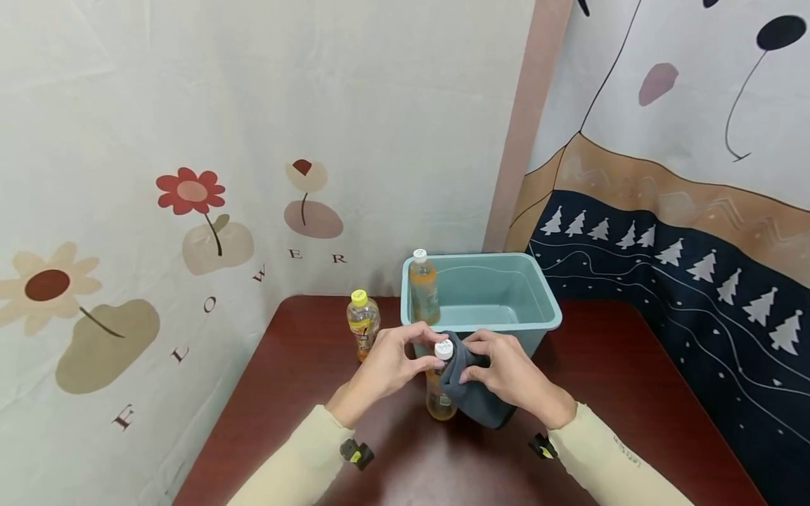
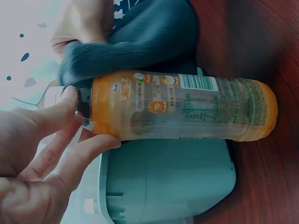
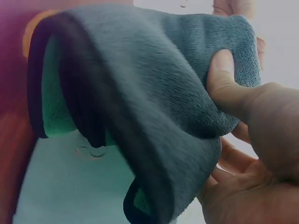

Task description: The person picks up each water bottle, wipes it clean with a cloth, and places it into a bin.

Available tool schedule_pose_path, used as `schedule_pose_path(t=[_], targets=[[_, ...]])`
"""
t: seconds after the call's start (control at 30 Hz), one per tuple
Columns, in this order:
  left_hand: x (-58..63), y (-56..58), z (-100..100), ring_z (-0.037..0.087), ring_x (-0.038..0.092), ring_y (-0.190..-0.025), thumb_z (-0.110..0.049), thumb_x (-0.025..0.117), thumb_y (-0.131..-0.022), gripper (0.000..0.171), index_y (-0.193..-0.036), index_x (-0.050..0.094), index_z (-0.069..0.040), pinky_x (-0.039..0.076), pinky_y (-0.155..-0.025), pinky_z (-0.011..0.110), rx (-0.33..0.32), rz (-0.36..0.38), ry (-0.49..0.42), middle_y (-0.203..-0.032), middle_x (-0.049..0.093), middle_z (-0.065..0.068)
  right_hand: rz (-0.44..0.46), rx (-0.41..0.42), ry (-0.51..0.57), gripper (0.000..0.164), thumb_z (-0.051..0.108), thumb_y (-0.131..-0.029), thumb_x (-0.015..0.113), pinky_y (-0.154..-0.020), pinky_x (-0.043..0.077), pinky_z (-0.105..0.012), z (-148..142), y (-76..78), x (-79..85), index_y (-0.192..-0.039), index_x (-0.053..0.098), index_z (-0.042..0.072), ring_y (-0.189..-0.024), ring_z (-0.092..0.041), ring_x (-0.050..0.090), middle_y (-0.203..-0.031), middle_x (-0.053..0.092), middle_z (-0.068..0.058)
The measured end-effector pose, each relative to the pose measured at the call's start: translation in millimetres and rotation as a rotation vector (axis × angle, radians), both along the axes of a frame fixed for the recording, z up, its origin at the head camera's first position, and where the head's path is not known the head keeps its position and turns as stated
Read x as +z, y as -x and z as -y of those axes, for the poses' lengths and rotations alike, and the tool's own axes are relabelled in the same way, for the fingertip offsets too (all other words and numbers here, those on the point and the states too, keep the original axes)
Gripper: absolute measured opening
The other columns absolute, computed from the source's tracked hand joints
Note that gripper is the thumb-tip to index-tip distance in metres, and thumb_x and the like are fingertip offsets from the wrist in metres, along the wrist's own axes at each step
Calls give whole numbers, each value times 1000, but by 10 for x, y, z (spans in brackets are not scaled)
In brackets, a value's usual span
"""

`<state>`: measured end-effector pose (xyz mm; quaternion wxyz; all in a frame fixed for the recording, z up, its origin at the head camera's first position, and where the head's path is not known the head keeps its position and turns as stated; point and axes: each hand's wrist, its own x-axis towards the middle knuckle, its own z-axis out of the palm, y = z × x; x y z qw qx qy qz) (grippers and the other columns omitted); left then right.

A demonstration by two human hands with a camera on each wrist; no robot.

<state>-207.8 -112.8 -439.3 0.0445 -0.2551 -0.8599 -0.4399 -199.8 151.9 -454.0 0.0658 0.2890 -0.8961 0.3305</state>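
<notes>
A clear plastic bottle [image 2: 154, 105] with an orange-and-green label and a white cap [image 1: 444, 349] stands upright on the table in front of the bin. My left hand [image 1: 397, 360] pinches it at the neck, thumb just by the cap. My right hand [image 1: 503, 367] grips a dark grey cloth [image 3: 154, 70], thumb on top and fingers behind. Part of the cloth lies against the bottle's upper right side, and the rest hangs down, its green underside showing in the right wrist view. The cloth hides some of the bottle in the head view.
A teal bin [image 1: 538, 327] stands behind the hands, with another white-capped bottle [image 1: 424, 288] upright in its left end. Left of the bin is a yellow-capped bottle [image 1: 363, 327]. All rest on a dark red table [image 1: 291, 365] against cloth-covered walls.
</notes>
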Motion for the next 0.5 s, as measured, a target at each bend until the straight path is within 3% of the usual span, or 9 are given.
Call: schedule_pose_path(t=[0.27,0.5], targets=[[21,-15,8,21,86,-113,-20,99,-96,34,-125,84,-26,58,-81,24,-28,-31,33,-122,90,-2,21,4,-72,27,3,-91,100,-85,69,-29,-35,27,-327,-116,92,8,-104,-19,83,-110,85,1],[1,-24,12,24,85,-114,-19,97,-98,33,-127,83,-26,53,-74,23,-21,-23,28,-123,90,-1,91,60,-146,16,2,-93,97,-79,64,-27,14,103,-691,-102,93,14,-101,-20,82,-110,85,-5]])
